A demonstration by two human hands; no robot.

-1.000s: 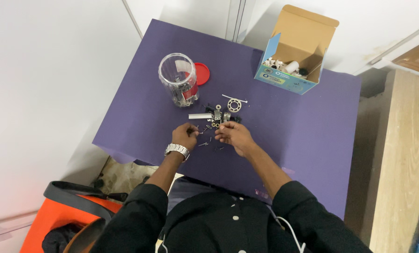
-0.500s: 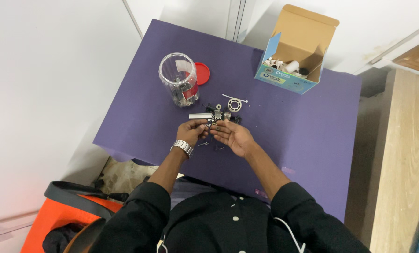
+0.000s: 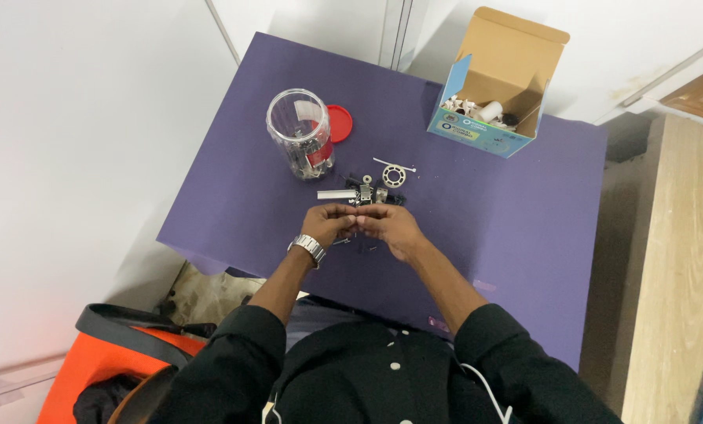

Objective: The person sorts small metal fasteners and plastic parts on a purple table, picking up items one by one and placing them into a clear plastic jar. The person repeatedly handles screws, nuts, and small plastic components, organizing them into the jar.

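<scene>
My left hand, with a metal watch at the wrist, and my right hand meet fingertip to fingertip over the purple table. Between the fingertips they pinch something small that I cannot make out. Just beyond the fingers lies a cluster of small metal and black parts, with a short silver bar at its left. A white ring-shaped part lies a little farther back.
A clear plastic jar holding small parts stands at the back left, its red lid beside it. An open cardboard box with white pieces sits at the far right. An orange bag lies on the floor at lower left. A wooden surface runs along the right.
My hands pulled back from the parts cluster toward me and came together, fingertips now touching in front of the cluster.
</scene>
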